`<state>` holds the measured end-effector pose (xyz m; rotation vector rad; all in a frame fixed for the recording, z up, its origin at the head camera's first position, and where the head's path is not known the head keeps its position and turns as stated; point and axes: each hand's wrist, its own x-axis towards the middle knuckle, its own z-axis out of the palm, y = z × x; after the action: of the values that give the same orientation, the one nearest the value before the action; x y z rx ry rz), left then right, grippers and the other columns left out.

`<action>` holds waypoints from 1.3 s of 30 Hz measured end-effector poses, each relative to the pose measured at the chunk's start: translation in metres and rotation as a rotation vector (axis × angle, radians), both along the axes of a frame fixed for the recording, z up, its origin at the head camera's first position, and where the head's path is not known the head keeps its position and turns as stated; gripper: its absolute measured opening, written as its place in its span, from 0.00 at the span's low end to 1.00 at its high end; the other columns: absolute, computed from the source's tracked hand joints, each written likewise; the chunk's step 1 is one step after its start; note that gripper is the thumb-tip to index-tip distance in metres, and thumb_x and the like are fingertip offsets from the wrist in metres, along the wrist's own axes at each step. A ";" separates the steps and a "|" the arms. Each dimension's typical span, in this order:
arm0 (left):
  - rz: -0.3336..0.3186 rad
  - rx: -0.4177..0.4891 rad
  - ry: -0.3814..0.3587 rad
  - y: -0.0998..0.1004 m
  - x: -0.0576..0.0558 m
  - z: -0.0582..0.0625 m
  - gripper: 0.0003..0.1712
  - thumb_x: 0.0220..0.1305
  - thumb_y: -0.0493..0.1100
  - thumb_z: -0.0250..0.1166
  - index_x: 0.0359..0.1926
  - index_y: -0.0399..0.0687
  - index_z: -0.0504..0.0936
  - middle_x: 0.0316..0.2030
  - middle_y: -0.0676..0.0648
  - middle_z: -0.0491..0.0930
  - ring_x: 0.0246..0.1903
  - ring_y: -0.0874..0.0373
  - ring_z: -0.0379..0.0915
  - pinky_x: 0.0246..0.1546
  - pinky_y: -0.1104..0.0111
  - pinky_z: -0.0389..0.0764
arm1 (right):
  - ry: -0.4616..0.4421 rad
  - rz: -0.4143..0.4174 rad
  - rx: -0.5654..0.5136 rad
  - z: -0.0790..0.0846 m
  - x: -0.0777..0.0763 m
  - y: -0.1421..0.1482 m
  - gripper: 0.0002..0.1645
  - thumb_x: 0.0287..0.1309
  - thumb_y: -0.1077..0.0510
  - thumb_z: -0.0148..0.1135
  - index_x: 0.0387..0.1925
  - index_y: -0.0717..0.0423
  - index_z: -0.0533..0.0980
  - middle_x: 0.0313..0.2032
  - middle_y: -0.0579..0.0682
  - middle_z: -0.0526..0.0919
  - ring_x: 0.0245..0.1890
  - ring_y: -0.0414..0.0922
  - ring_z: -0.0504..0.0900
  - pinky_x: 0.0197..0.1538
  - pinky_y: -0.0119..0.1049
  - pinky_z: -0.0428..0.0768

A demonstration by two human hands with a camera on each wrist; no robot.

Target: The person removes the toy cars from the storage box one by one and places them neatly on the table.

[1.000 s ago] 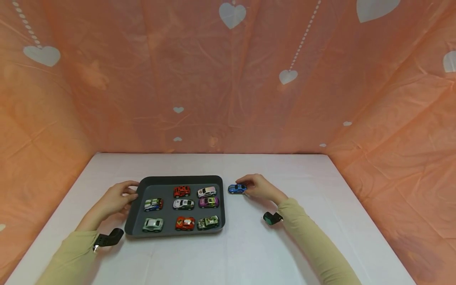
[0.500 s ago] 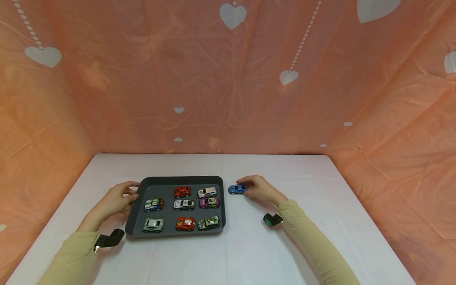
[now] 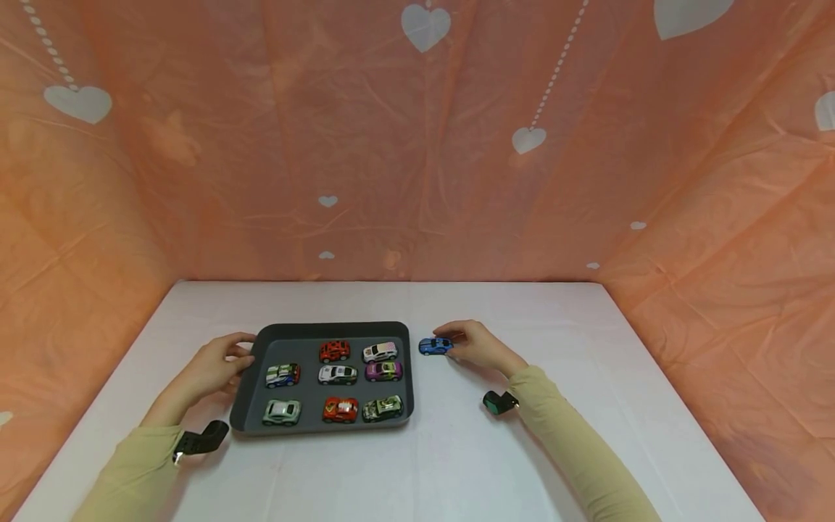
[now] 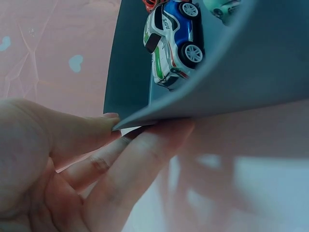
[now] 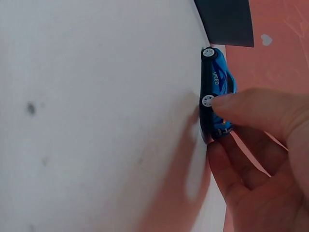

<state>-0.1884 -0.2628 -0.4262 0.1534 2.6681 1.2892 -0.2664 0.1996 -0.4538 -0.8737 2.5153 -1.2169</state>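
A person in pale yellow-green sleeves (image 3: 133,471) works at a white desk (image 3: 457,464) beneath an orange backdrop (image 3: 365,130) dotted with pale hearts. At left, the left hand (image 3: 212,366) pinches the left edge of a dark gray tray (image 3: 300,348), thumb over the rim and fingers against its outer side. A black device (image 3: 202,438) sits at that wrist.

Just inside the tray's left edge are a white, blue and green toy car (image 3: 283,375) and, toward the near left corner, a pale green car (image 3: 282,412). Through the middle, from the far edge to the near one, stand a red car (image 3: 335,351), a white and black car (image 3: 337,375) and an orange-red car (image 3: 340,409). Along the right edge are a white and pink car (image 3: 380,352) by the far corner, a purple car (image 3: 383,371) close by it, and a camouflage-patterned car (image 3: 383,408) at the near corner.

Outside the tray, just beyond its right edge near the far right corner, is a blue car (image 3: 433,346); whether its wheels bear on the desk cannot be told. The right hand (image 3: 479,344) grips its right-hand end between thumb and fingers.
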 end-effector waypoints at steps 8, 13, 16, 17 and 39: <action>-0.003 0.005 0.001 0.000 0.001 0.001 0.25 0.67 0.31 0.55 0.62 0.27 0.62 0.43 0.27 0.75 0.27 0.51 0.79 0.21 0.60 0.80 | 0.010 0.009 -0.025 0.002 0.002 0.001 0.27 0.51 0.75 0.62 0.55 0.66 0.74 0.53 0.59 0.78 0.54 0.53 0.76 0.57 0.44 0.72; -0.004 0.003 0.004 0.000 0.001 0.000 0.25 0.66 0.31 0.55 0.62 0.27 0.62 0.43 0.27 0.75 0.26 0.51 0.78 0.21 0.60 0.80 | 0.042 -0.004 -0.029 0.009 0.002 0.001 0.25 0.53 0.73 0.61 0.55 0.67 0.74 0.52 0.58 0.79 0.53 0.53 0.77 0.56 0.43 0.73; -0.005 0.004 0.005 0.000 0.002 0.000 0.25 0.66 0.31 0.55 0.62 0.27 0.62 0.43 0.27 0.75 0.26 0.51 0.79 0.21 0.61 0.80 | 0.068 0.007 -0.056 0.016 0.001 -0.001 0.24 0.55 0.71 0.62 0.55 0.69 0.74 0.52 0.61 0.79 0.52 0.54 0.77 0.56 0.45 0.73; -0.005 0.004 0.005 0.000 0.002 0.000 0.25 0.66 0.31 0.55 0.62 0.27 0.62 0.43 0.27 0.75 0.26 0.51 0.79 0.21 0.61 0.80 | 0.078 0.013 -0.065 0.018 0.001 -0.002 0.24 0.55 0.71 0.63 0.55 0.70 0.74 0.52 0.61 0.79 0.52 0.54 0.78 0.56 0.45 0.73; -0.002 -0.004 -0.036 -0.001 -0.001 0.001 0.25 0.68 0.33 0.54 0.64 0.28 0.60 0.44 0.27 0.75 0.27 0.51 0.78 0.23 0.59 0.80 | 0.157 0.138 -0.145 0.069 0.008 -0.087 0.27 0.54 0.66 0.68 0.57 0.65 0.73 0.53 0.59 0.78 0.52 0.49 0.78 0.57 0.43 0.72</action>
<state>-0.1890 -0.2636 -0.4252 0.1310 2.6392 1.2732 -0.2589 0.1122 -0.3852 -1.2000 2.4585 -1.3469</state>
